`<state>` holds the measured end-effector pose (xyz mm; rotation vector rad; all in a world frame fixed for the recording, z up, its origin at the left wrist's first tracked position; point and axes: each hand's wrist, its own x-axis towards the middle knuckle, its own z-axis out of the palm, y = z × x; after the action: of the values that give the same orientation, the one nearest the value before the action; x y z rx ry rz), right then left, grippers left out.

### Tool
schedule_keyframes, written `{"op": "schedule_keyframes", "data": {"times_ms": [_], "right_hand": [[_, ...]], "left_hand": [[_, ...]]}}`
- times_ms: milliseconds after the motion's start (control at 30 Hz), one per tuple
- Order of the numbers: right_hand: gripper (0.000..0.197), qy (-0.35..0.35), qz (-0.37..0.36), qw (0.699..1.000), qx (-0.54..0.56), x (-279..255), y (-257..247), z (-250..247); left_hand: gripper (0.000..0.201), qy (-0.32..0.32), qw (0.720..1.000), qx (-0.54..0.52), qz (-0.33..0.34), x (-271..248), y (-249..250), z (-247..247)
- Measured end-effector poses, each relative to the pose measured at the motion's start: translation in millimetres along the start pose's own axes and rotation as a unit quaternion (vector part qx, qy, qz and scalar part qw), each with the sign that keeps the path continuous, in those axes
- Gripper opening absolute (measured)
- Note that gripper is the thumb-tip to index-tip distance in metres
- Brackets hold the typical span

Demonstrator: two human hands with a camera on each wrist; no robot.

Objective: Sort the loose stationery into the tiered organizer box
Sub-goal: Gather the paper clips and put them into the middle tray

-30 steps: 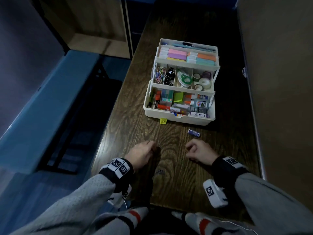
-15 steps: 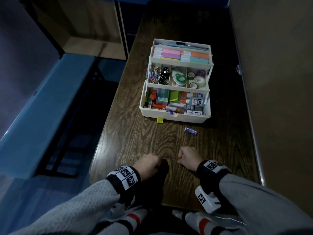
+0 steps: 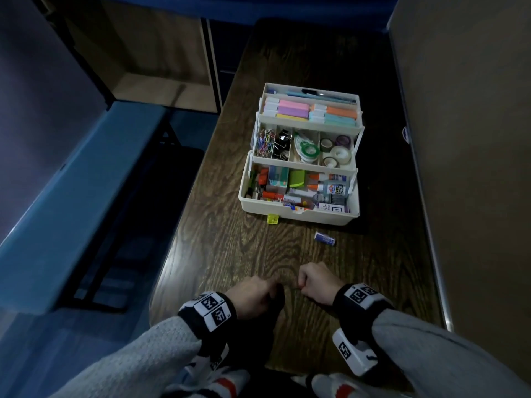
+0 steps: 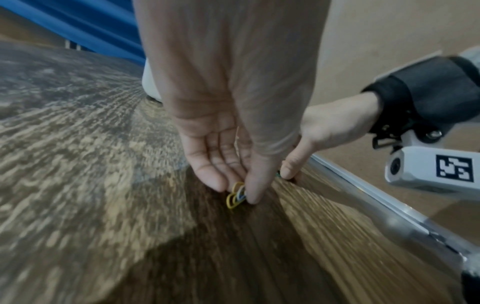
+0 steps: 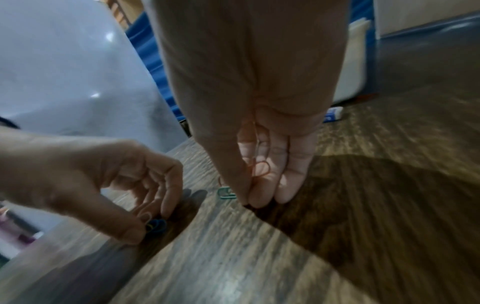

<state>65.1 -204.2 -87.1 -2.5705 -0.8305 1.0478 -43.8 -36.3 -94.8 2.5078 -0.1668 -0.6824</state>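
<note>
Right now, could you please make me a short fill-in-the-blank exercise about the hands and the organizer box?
1. The left hand pinches several coloured ____ against the table.
2. The organizer box stands open with ____ tiers showing.
3. A small blue-and-white tube lies on the table in ____ of the box.
4. The right hand holds a ____ paper clip.

Missing words: paper clips; three; front; pink

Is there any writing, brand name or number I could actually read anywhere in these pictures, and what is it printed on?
No text can be read for certain.
Glue bottle in the organizer box: blue label, print too blurred.
White packet at the box's front: print too small.
Small blue-and-white tube on the table: label unreadable.
Wrist bands and wrist camera: black-and-white square code markers only, no words.
</note>
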Motion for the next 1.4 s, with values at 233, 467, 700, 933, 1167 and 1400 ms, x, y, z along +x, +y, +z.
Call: {"op": "schedule_keyframes", "data": {"times_ms": [233,467,700,933,1167,1400], "right_hand": [[0.019,-0.009,0.084,0.969,0.231,0.6,7.8,-17.2],[0.015,0.103,0.057,0.883,0.455,14.0,-12.5,-96.8],[0.014,0.169,0.002,0.815,0.554,74.9,-65.3,-185.0],[0.020,0.156,0.051,0.815,0.556,143.5,-118.2,-211.1],[0.025,0.211,0.105,0.801,0.551,176.6,-135.0,-203.5],[0.021,0.243,0.089,0.861,0.439,176.8,-132.5,-197.5]], "left_hand": [[0.014,0.056,0.996,-0.063,-0.023,17.6,-13.6,-55.2],[0.014,0.305,0.905,-0.280,-0.093,64.8,-34.4,-192.4],[0.013,0.366,0.881,-0.224,-0.201,120.7,-41.4,-249.8],[0.023,0.348,0.894,-0.163,-0.232,132.5,-50.5,-257.1],[0.008,0.332,0.906,-0.153,-0.213,130.4,-57.7,-266.4],[0.017,0.340,0.905,-0.170,-0.190,129.6,-56.0,-268.2]]}}
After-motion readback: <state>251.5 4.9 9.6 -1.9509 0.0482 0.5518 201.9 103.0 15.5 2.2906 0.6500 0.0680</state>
